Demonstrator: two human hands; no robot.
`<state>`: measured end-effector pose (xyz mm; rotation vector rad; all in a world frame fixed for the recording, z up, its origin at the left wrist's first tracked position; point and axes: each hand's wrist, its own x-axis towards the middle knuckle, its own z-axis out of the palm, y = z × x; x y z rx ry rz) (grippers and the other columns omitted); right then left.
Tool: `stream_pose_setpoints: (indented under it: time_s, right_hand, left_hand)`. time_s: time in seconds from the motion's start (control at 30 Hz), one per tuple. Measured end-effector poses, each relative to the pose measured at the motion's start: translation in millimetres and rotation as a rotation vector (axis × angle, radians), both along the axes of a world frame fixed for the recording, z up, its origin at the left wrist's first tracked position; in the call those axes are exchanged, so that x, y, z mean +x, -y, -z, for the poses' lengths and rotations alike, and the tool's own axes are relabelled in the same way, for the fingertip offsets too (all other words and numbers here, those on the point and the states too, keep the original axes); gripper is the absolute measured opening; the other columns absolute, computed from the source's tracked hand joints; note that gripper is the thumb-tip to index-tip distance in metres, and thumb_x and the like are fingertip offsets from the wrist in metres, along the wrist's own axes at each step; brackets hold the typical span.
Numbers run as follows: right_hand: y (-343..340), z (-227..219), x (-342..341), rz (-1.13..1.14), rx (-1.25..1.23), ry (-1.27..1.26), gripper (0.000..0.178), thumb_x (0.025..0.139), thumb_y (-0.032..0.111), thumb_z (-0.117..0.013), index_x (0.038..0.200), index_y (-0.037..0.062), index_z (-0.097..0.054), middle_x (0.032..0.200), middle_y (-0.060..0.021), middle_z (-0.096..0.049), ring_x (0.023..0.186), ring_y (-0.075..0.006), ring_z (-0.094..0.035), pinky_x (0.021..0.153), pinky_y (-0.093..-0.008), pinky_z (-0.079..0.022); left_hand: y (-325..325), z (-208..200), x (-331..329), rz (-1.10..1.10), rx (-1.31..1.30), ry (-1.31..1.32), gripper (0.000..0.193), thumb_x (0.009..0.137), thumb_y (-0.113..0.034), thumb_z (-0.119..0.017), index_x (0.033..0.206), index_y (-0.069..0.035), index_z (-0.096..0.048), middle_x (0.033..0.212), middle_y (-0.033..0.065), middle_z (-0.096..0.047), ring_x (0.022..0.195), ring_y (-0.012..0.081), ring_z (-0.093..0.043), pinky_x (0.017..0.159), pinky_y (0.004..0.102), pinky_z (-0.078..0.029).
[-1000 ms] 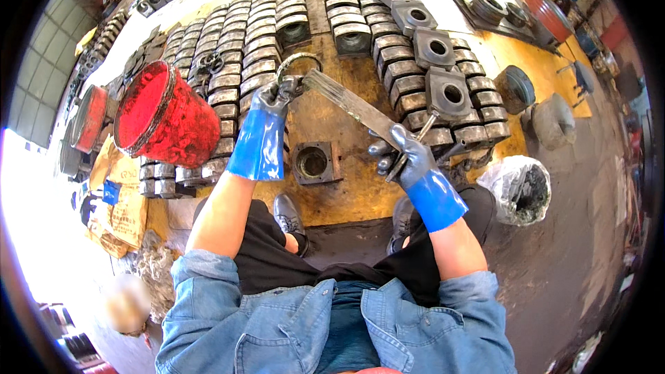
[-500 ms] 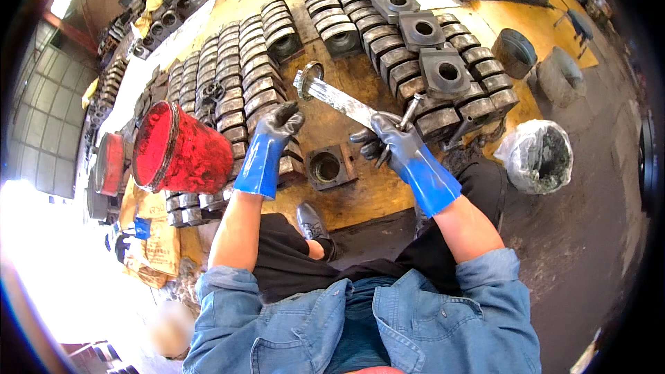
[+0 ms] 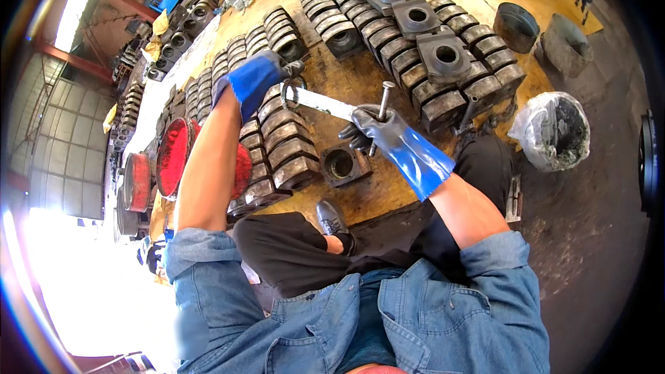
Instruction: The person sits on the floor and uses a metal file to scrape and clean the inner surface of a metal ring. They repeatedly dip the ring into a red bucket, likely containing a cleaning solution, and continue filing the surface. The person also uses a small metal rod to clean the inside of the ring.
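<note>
Holding flat bar point(image 3: 320, 102), headed rod point(image 3: 384, 101)

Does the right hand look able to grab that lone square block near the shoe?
Probably not as things stand: the right hand holds a flat bar and a metal rod, though nothing seems to cover the square block itself.

Near the centre, the left glove point(image 3: 263, 75) and right glove point(image 3: 398, 140) are blue and blackish grey; the flat bar point(image 3: 318, 102) is silvery. The bucket point(image 3: 173, 156) at left is red; the denim shirt point(image 3: 433, 315) at bottom, blue.
</note>
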<state>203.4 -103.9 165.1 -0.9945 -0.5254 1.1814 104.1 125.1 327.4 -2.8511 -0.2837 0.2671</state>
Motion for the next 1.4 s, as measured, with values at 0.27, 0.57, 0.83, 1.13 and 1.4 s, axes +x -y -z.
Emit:
stream_pose_setpoints:
  time_s: [0.27,0.57,0.83,1.13,1.4]
  right_hand:
    - [-3.5,2.6,-6.3,-0.068,-0.02,0.165,0.033,0.095,0.031,-0.051,0.113,0.0057,-0.062,0.081,-0.0028,-0.07,0.063,-0.0069,-0.058,0.056,-0.0246,-0.047]
    - [0.4,3.5,0.5,-0.021,0.011,1.272,0.022,0.083,0.018,-0.06,0.104,0.0153,-0.064,0.09,-0.005,-0.068,0.083,-0.0241,-0.065,0.072,-0.0339,-0.053]
    - [20.0,-8.5,29.4,0.043,0.026,1.639,0.03,0.078,0.021,-0.06,0.108,0.018,-0.058,0.085,-0.007,-0.066,0.08,-0.0284,-0.064,0.067,-0.0393,-0.051]
    - [18.6,-11.6,19.6,0.041,0.11,1.875,0.031,0.076,0.017,-0.065,0.106,0.0156,-0.059,0.072,-0.0079,-0.062,0.065,-0.0279,-0.063,0.054,-0.0404,-0.049]
    - [2.1,42.0,7.6,0.274,-0.015,0.774,0.023,0.086,0.012,-0.06,0.108,0.005,-0.061,0.085,-0.007,-0.065,0.082,-0.017,-0.064,0.069,-0.0285,-0.053]
  left_hand:
    - [-16.9,41.6,-6.7,-0.138,-0.558,0.236,0.012,0.085,-0.006,-0.051,0.076,-0.003,-0.058,0.067,0.0074,-0.047,0.066,0.0139,-0.042,0.06,0.0291,-0.039]
    - [-57.2,59.6,-20.9,-0.13,-0.104,0.036,0.023,0.075,-0.02,-0.059,0.069,0.001,-0.064,0.067,0.0232,-0.057,0.062,0.0387,-0.057,0.055,0.0441,-0.045]
    - [-11.6,46.2,-60.3,-0.457,-0.297,0.228,0.02,0.077,-0.015,-0.059,0.076,0.004,-0.063,0.071,0.0246,-0.059,0.069,0.0351,-0.062,0.059,0.0393,-0.048]
    - [-25.2,136.3,-86.5,-0.77,-0.974,0.582,0.015,0.084,-0.013,-0.062,0.091,-0.002,-0.067,0.07,0.0034,-0.064,0.059,0.0088,-0.056,0.053,0.028,-0.044]
    - [-1.9,167.3,-73.6,-0.576,-1.06,0.771,0.014,0.087,-0.012,-0.062,0.093,-0.001,-0.068,0.073,0.0027,-0.065,0.059,0.0099,-0.055,0.055,0.0269,-0.045]
